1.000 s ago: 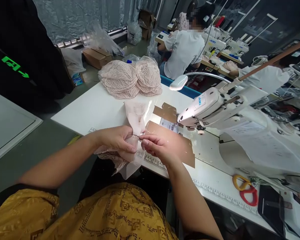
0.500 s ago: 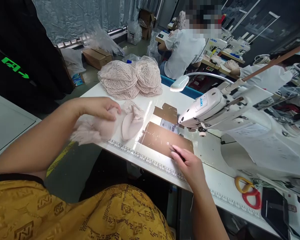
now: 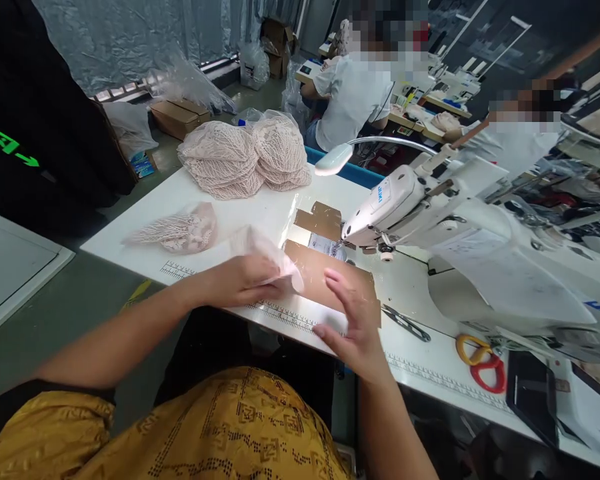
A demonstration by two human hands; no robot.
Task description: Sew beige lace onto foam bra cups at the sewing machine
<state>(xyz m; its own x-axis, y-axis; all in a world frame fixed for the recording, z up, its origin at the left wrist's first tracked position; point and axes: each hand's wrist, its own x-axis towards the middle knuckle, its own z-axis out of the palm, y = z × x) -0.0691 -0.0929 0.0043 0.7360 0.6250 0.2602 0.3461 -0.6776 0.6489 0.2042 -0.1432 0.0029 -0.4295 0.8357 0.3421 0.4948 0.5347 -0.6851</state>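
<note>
My left hand (image 3: 245,279) is closed on a pale pink fabric cup (image 3: 293,275), whose curved edge sticks out past my fingers over the cardboard sheet (image 3: 330,277). Some of the cloth is blurred by motion. Facing it from the right, my right hand (image 3: 353,327) holds nothing, with thumb and fingers spread above the cardboard and the table edge. Dark thread snips (image 3: 407,323) lie on the table beyond my right hand. A separate lace piece (image 3: 183,230) rests at the left of the table.
Lace stacks (image 3: 220,163) stand at the back of the white table (image 3: 125,213). A sewing machine (image 3: 385,207) with a lamp (image 3: 334,160) takes up the right. Red- and yellow-handled scissors (image 3: 487,373) and a black tablet (image 3: 533,400) lie front right. A co-worker (image 3: 353,93) sits beyond.
My left hand has let go of the lace piece on the left and taken hold of the pale cup, moving it right. The snips have left my right hand, which has opened.
</note>
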